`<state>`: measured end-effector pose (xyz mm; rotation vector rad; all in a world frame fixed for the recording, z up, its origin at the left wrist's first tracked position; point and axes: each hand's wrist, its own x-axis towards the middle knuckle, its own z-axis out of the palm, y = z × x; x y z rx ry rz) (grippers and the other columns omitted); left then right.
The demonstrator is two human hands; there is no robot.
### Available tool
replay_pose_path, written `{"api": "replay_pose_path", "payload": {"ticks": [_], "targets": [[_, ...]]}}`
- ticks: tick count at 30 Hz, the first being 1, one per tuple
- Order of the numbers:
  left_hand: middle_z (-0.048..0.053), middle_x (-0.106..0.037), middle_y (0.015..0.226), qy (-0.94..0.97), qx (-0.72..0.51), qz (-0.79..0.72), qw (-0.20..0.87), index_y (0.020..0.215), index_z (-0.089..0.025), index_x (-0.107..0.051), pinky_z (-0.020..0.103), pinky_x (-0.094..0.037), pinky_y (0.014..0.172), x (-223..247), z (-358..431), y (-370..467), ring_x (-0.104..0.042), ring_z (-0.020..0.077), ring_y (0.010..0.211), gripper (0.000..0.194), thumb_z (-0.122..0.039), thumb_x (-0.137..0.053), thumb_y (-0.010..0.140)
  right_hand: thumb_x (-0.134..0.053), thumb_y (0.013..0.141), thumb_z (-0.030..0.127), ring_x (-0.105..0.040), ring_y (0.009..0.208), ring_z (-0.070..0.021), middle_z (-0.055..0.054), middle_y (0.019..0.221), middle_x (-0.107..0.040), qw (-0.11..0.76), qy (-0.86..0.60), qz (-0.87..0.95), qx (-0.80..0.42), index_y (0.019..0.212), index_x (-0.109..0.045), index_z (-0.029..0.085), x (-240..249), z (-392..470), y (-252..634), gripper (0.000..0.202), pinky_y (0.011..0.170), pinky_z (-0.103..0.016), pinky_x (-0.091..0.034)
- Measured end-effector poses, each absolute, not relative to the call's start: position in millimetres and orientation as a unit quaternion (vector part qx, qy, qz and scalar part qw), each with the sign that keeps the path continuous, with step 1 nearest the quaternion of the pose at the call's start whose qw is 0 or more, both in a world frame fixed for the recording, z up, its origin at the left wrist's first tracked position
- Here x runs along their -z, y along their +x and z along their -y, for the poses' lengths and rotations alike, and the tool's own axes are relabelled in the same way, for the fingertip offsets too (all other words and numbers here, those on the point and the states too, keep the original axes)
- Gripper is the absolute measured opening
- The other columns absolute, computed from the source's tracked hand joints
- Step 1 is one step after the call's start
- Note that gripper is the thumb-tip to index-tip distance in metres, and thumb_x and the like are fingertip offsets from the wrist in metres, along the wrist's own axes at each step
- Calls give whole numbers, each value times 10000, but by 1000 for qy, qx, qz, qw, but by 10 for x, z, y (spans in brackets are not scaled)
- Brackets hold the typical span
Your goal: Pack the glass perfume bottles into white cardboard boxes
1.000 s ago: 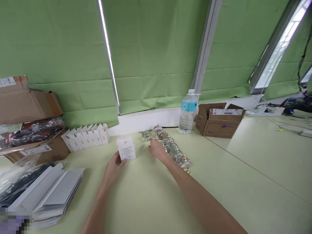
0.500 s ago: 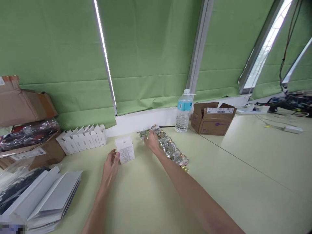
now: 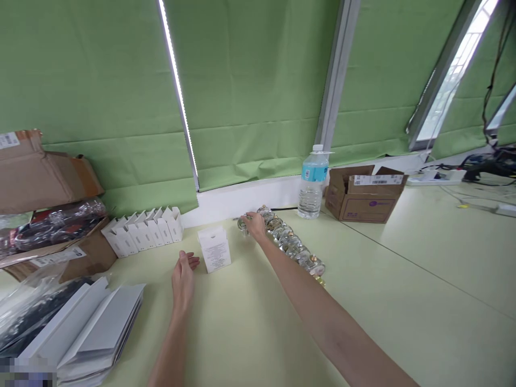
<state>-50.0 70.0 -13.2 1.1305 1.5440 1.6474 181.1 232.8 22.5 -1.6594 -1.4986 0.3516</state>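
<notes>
My right hand (image 3: 256, 226) reaches to the back of the table, its fingers closed on a small round clear glass bottle (image 3: 242, 226) at the far end of a row. That row of similar clear bottles (image 3: 292, 244), with gold-coloured parts, slants down to the right beside my right forearm. A white carton (image 3: 214, 250) with printed text on its front stands upright between my hands. Just left of the carton, and apart from it, my left hand (image 3: 184, 274) is open with nothing in it.
Several small white cartons (image 3: 143, 231) stand in a line at the back left. Flat white cartons (image 3: 97, 328) are stacked at the front left, near brown boxes (image 3: 60, 180). A water bottle (image 3: 313, 185) and an open brown box (image 3: 365, 199) stand at the back right.
My left hand has come away from the white carton, leaving a gap. My right hand stays at the far end of the bottle row, fingers on the bottle. The view has shifted slightly left.
</notes>
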Motion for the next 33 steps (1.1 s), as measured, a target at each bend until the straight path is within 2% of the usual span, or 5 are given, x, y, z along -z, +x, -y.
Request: {"api": "replay_pose_path", "payload": {"ticks": [6, 14, 20, 25, 33], "targets": [[127, -703, 956, 429, -615, -590, 298, 998, -158, -627, 374, -513, 867, 123, -703, -504, -665, 228, 907, 596, -637, -293, 875, -571, 820, 382, -656, 928, -230, -129, 884, -723, 466, -635, 599, -144, 882, -720, 133, -211, -2301, 1787, 297, 791, -290, -479], [129, -710, 941, 437, -620, -585, 287, 998, -150, -633, 382, -527, 845, 162, -725, -524, -669, 239, 906, 591, -623, -301, 877, -533, 827, 379, -643, 919, -225, -124, 970, -714, 530, -563, 621, -129, 927, -716, 134, -331, -2193, 1737, 322, 826, -306, -466], [122, -711, 936, 427, -626, -582, 294, 975, -171, -638, 388, -517, 851, 159, -718, -529, -670, 234, 892, 561, -625, -327, 867, -521, 806, 435, -624, 774, -224, -74, 818, -706, 553, -520, 636, -141, 828, -715, 145, -499, -1957, 1779, 350, 737, -305, -464], [118, -703, 952, 423, -620, -591, 294, 956, -168, -636, 371, -512, 842, 103, -694, -502, -667, 227, 879, 566, -634, -329, 860, -528, 788, 466, -426, 516, -125, 23, 508, -514, 534, -487, 670, -170, 584, -613, 152, -555, -1622, 1865, 385, 529, -233, -356], [32, -646, 773, 426, -633, -628, 153, 858, -189, -596, 289, -472, 659, -99, -468, -357, -602, 170, 698, 468, -597, -366, 867, -565, 773, 447, -230, 511, -80, 59, 508, -319, 476, -442, 711, -269, 520, -478, 166, -473, -955, 1854, 387, 464, -212, -179]]}}
